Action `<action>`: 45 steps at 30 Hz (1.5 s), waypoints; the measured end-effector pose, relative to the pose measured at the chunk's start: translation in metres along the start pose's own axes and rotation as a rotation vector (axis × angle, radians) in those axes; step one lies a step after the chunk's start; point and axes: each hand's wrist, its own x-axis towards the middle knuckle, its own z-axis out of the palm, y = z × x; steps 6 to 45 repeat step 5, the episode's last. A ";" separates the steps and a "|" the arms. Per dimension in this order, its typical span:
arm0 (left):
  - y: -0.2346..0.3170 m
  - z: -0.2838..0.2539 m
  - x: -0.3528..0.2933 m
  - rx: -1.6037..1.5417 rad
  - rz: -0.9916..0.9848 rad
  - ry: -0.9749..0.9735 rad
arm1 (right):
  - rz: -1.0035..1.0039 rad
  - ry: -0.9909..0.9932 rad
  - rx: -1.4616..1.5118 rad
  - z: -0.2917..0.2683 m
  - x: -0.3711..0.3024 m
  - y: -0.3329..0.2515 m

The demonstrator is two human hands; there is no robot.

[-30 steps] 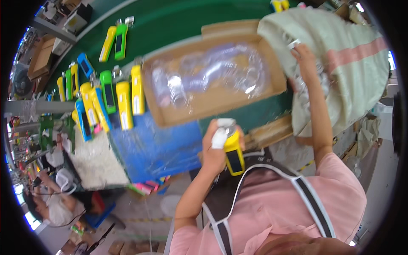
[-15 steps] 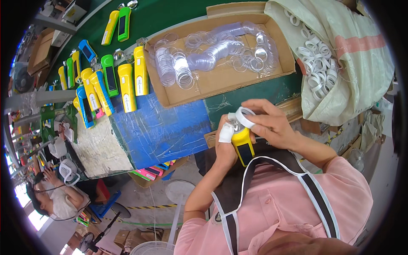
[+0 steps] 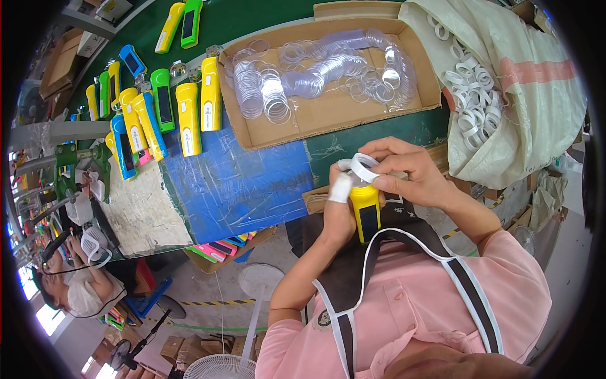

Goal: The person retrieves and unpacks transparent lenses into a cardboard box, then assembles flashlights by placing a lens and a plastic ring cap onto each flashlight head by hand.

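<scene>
The left hand (image 3: 339,211) grips a yellow torch (image 3: 365,211) upright by the chest, head pointing toward the table (image 3: 372,136), while the right hand (image 3: 410,174) pinches a white ring (image 3: 363,168) onto its top, just off the table edge

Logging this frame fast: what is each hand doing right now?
Left hand: closed around the yellow flashlight.
Right hand: fingers pinching the white ring at the flashlight's head.
</scene>
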 end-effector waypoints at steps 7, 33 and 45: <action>-0.001 -0.009 0.003 0.087 0.062 -0.166 | 0.003 0.062 0.145 0.002 0.000 0.001; -0.001 -0.009 0.003 0.087 0.062 -0.166 | 0.003 0.062 0.145 0.002 0.000 0.001; -0.001 -0.009 0.003 0.087 0.062 -0.166 | 0.003 0.062 0.145 0.002 0.000 0.001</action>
